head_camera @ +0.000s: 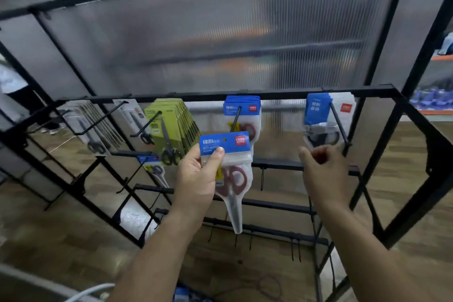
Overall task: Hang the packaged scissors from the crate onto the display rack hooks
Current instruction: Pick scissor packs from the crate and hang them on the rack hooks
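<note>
Packaged scissors (230,179) are in the left hand (196,179), in front of the display rack (282,94), just below the middle hook (235,121) that carries matching blue-card packs (242,108). Thumb and fingers pinch the header card's lower left. Good spot: the card looks stiff, the pouch thin and slick. Likely light. Long axis vertical, tips down, hang hole up. Right hand (323,169) is loosely curled with nothing visible in it, near the right hook (339,125).

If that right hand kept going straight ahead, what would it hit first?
Probably the hanging packs of black-handled scissors just beyond the right hand; depth is hard to judge.
</note>
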The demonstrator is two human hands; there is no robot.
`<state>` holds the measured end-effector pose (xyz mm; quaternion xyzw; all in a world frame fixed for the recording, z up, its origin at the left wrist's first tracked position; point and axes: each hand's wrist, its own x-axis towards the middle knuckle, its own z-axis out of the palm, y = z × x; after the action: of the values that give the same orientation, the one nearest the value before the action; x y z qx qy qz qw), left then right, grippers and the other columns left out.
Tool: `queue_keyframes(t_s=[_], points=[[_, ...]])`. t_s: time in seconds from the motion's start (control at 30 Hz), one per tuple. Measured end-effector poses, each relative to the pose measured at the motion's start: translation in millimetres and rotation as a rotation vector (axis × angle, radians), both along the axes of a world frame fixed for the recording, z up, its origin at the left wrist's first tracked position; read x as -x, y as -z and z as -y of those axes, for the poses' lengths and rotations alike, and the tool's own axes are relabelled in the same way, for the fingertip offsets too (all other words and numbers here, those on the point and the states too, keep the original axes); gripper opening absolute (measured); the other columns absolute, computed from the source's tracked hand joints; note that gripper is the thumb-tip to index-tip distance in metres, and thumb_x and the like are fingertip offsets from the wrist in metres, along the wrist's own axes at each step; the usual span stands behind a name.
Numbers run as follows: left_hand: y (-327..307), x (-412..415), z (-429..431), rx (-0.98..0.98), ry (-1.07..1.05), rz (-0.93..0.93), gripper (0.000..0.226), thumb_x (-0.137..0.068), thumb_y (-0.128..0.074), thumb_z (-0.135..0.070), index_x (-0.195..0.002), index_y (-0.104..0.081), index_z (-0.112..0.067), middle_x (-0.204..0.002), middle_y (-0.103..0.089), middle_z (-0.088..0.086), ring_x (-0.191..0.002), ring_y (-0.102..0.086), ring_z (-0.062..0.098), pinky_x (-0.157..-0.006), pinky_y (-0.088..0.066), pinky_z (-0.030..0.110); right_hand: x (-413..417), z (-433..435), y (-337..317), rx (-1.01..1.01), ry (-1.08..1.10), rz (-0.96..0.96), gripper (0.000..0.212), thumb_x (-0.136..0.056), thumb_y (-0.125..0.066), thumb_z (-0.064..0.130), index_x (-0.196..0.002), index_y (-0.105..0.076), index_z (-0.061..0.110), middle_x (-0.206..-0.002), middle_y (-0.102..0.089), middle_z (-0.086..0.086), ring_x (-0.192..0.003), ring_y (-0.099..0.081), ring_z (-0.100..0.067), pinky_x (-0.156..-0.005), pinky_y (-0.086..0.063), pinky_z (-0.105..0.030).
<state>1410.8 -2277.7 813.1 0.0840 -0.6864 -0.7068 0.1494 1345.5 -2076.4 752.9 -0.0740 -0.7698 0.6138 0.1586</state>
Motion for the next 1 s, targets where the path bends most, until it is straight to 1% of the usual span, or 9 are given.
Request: queue_keyframes(t_s=[0.13, 0.33, 0.43, 0.57, 0.7, 0.77, 0.83, 0.9, 1.0], points=[[8.8, 10.7, 4.0, 0.008, -0.048, 0.018, 0.019, -0.104, -0.059, -0.024, -0.109, -0.07, -0.009, -0.095, -0.08, 0.008, -0.088, -0.077, 0.023, -0.07, -0.06, 0.028, -24.7, 21.0, 0.7, 0.003, -0.205, -0.011, 0.028, -0.094, -0.072, 0.025, -0.076, -0.058, 0.009, -0.069, -0.058, -0.016, -0.068, -0.059, -0.035, -0.064, -0.054, -0.052], [23.3, 24.1, 2.5, 0.016, -0.071, 0.042, 0.019, -0.102, -0.062, -0.031, -0.104, -0.073, -0.016, -0.098, -0.08, 0.006, -0.095, -0.077, 0.025, -0.084, -0.062, 0.038, -46.4, 34.1, -17.1, 0.082, -0.354, -0.059, 0.027, -0.09, -0.074, 0.02, -0.073, -0.058, 0.006, -0.065, -0.058, -0.017, -0.066, -0.057, -0.041, -0.059, -0.052, -0.052], [27.3, 37.2, 3.1, 0.053, -0.108, 0.058, 0.015, -0.101, -0.063, -0.032, -0.103, -0.073, -0.019, -0.097, -0.08, 0.004, -0.093, -0.077, 0.021, -0.082, -0.063, 0.037, -53.9, 37.7, -17.3, 0.126, -0.393, -0.044, 0.026, -0.089, -0.074, 0.023, -0.075, -0.059, 0.007, -0.067, -0.059, -0.016, -0.067, -0.057, -0.042, -0.061, -0.054, -0.055], [25.6, 74.8, 10.8, 0.199, -0.103, 0.15, 0.019, -0.097, -0.069, -0.044, -0.103, -0.075, -0.028, -0.099, -0.079, -0.001, -0.096, -0.076, 0.024, -0.09, -0.06, 0.053, -59.5, 36.6, -14.6, 0.143, -0.408, -0.016, 0.025, -0.089, -0.074, 0.022, -0.074, -0.06, 0.01, -0.067, -0.06, -0.013, -0.066, -0.059, -0.038, -0.063, -0.054, -0.056], [9.3, 115.2, 13.3, 0.325, -0.012, 0.211, 0.023, -0.101, -0.061, -0.043, -0.103, -0.076, -0.026, -0.097, -0.079, -0.002, -0.095, -0.075, 0.019, -0.088, -0.062, 0.042, -66.2, 30.4, -14.9, 0.159, -0.42, 0.009, 0.023, -0.09, -0.074, 0.023, -0.075, -0.061, 0.011, -0.069, -0.06, -0.012, -0.067, -0.061, -0.033, -0.062, -0.057, -0.05], [4.2, 131.0, 12.3, 0.398, -0.023, 0.234, 0.027, -0.103, -0.059, -0.042, -0.091, -0.072, -0.02, -0.088, -0.076, -0.001, -0.087, -0.073, 0.017, -0.073, -0.058, 0.027, -69.0, 28.0, -15.3, 0.153, -0.403, 0.012, 0.024, -0.09, -0.074, 0.022, -0.074, -0.06, 0.012, -0.069, -0.061, -0.011, -0.066, -0.061, -0.032, -0.062, -0.057, -0.049], [6.8, 140.0, 16.6, 0.507, -0.05, 0.279, 0.037, -0.1, -0.061, -0.049, -0.079, -0.069, -0.019, -0.077, -0.071, -0.002, -0.076, -0.067, 0.019, -0.06, -0.049, 0.027, -70.5, 24.8, -14.1, 0.152, -0.367, 0.018, 0.024, -0.09, -0.074, 0.019, -0.073, -0.06, 0.011, -0.067, -0.06, -0.012, -0.065, -0.061, -0.033, -0.061, -0.056, -0.049], [14.7, 142.2, 27.4, 0.644, -0.051, 0.326, 0.03, -0.096, -0.068, -0.047, -0.09, -0.074, -0.018, -0.087, -0.074, 0.0, -0.085, -0.068, 0.022, -0.07, -0.051, 0.032, -71.7, 21.3, -12.0, 0.133, -0.337, 0.029, 0.024, -0.091, -0.074, 0.018, -0.073, -0.06, 0.009, -0.066, -0.061, -0.013, -0.065, -0.062, -0.033, -0.06, -0.055, -0.046], [14.7, 117.7, 38.1, 0.765, -0.027, 0.265, 0.026, -0.095, -0.072, -0.026, -0.118, -0.068, -0.015, -0.109, -0.071, 0.0, -0.1, -0.067, 0.018, -0.079, -0.052, 0.029, -74.9, 21.3, -11.6, 0.063, -0.336, 0.063, 0.018, -0.091, -0.074, 0.023, -0.079, -0.063, 0.017, -0.07, -0.065, -0.007, -0.068, -0.066, -0.024, -0.06, -0.058, -0.041]])
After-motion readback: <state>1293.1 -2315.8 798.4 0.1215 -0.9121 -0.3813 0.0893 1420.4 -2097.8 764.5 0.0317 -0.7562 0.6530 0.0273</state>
